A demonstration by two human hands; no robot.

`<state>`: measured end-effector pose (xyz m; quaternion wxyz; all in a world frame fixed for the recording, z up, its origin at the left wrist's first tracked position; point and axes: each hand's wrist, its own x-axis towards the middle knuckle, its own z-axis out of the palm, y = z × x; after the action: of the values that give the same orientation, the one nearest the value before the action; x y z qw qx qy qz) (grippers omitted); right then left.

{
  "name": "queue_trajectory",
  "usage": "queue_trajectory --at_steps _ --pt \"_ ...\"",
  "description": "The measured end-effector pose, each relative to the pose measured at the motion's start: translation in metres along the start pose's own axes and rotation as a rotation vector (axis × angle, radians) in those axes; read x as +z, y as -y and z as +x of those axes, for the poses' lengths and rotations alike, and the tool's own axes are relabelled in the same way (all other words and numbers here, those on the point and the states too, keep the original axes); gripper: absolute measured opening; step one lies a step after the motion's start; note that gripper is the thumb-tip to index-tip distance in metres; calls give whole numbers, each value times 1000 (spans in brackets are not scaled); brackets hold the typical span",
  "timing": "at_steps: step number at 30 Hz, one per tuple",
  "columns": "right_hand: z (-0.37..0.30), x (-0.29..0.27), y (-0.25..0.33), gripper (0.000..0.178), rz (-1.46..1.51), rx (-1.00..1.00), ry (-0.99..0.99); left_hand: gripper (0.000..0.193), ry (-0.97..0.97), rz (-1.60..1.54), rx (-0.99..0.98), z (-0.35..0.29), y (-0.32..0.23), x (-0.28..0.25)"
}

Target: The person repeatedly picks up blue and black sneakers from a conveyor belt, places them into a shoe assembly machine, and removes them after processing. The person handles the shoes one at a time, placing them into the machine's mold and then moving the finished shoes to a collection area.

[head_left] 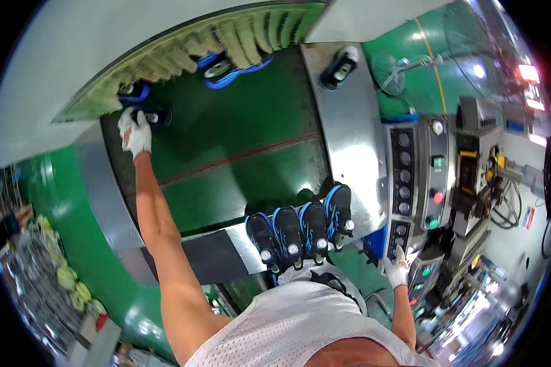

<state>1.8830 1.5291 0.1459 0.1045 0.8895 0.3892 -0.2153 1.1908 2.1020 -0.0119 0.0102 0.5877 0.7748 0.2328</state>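
Left hand [135,131] stretches far up the green conveyor belt [239,153], fingers closed on a black-and-blue shoe [155,116] by the curtain flaps [183,46], right hand [397,269] at the control panel [419,183], grip unreadable — overreaching could drop it.

Counted on and about the green conveyor belt [239,153]: eight black-and-blue shoes in all, four in a row [300,229] at the near end, three [226,67] by the far curtain, one [340,66] on the steel side rail; two white-gloved hands.
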Motion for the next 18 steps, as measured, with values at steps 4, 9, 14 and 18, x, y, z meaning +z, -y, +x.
queue_trajectory --at_steps 4,9,14,18 --pt "-2 -23 61 75 153 19 79 24 37 13 20 -71 -52 -20" --pt "-17 -49 143 80 481 -112 134 23 345 -268 310 -178 -187 -76" --pt "-36 -85 174 89 553 -342 120 27 576 -763 999 -303 -368 -137" --pt "-35 -52 115 79 627 -383 -481 29 944 -1040 1227 -405 -480 -196"
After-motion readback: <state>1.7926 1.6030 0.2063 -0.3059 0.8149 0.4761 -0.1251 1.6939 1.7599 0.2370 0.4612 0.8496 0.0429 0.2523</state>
